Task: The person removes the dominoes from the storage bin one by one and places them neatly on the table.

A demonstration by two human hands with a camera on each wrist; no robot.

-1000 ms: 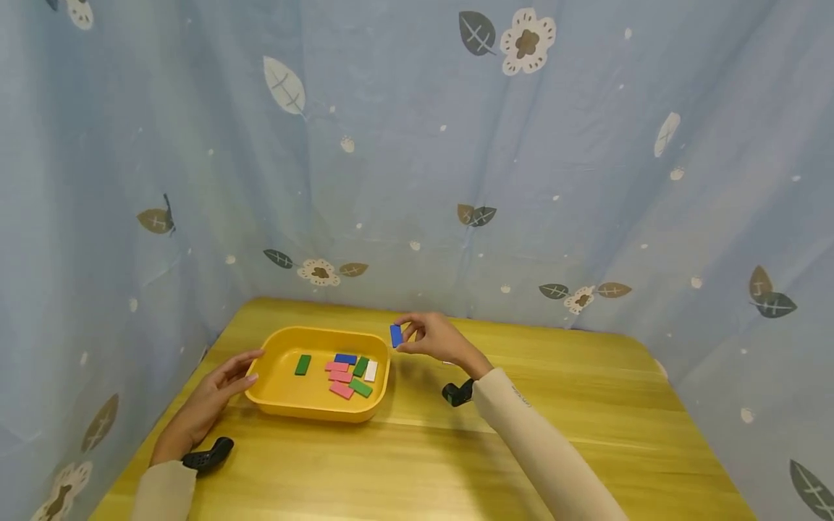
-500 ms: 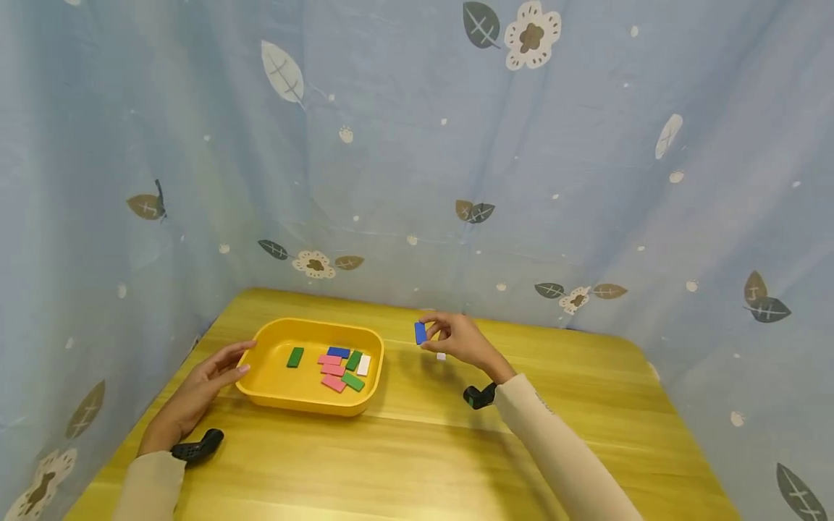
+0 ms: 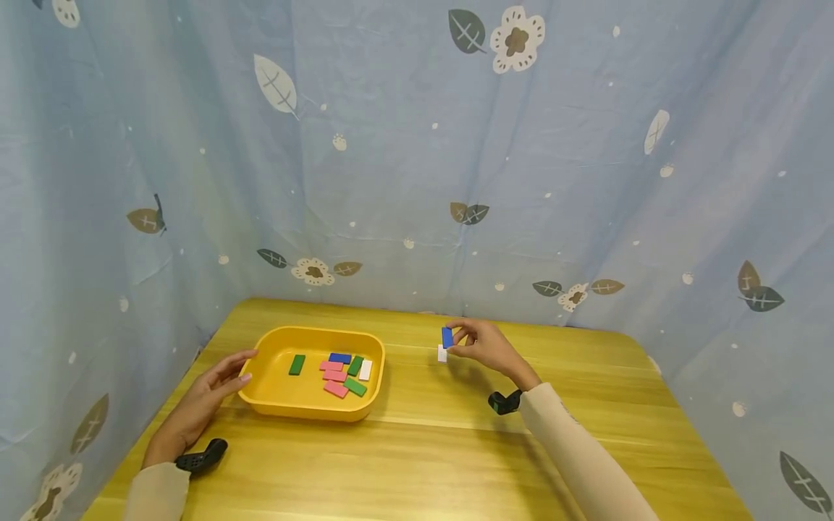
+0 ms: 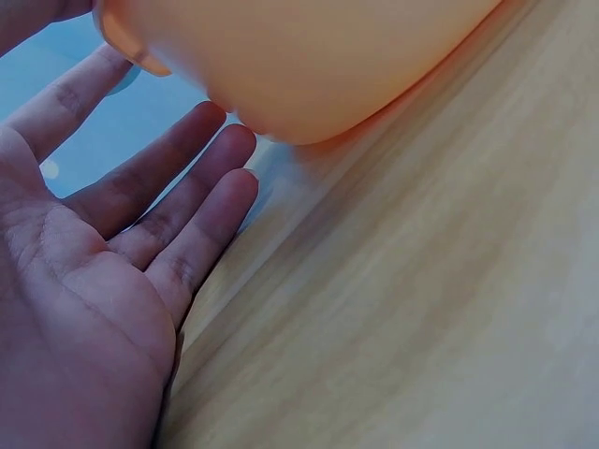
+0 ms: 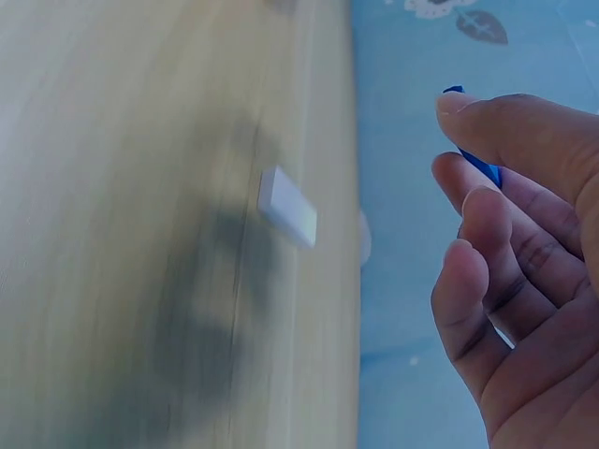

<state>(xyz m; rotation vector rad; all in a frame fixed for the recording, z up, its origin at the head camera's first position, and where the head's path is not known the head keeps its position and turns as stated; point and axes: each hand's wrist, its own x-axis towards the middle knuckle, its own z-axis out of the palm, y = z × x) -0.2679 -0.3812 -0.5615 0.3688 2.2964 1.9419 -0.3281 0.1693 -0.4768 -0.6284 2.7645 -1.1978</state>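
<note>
My right hand [image 3: 487, 347] pinches a small blue rectangular block [image 3: 447, 337] between thumb and fingertips, above the table. Just beneath it in the head view, a white block [image 3: 442, 354] is on the table; the right wrist view shows this white block [image 5: 287, 208] apart from the hand [image 5: 524, 234]. At the left end of a yellow tray [image 3: 306, 412], my left hand [image 3: 198, 405] rests its fingers by the rim. In the left wrist view its fingers [image 4: 178, 187] are extended beside the tray's wall [image 4: 309, 75].
Inside the tray lie several blocks: pink [image 3: 335, 376], green [image 3: 296, 365], blue [image 3: 340, 358] and white [image 3: 365, 370]. A blue patterned curtain [image 3: 391, 181] hangs along the back and sides of the wooden table [image 3: 404, 463]. Each wrist wears a black device [image 3: 203, 457].
My right hand has carried the blue block rightward, away from the tray's right end to over the white block. The left hand stays at the tray's left end.
</note>
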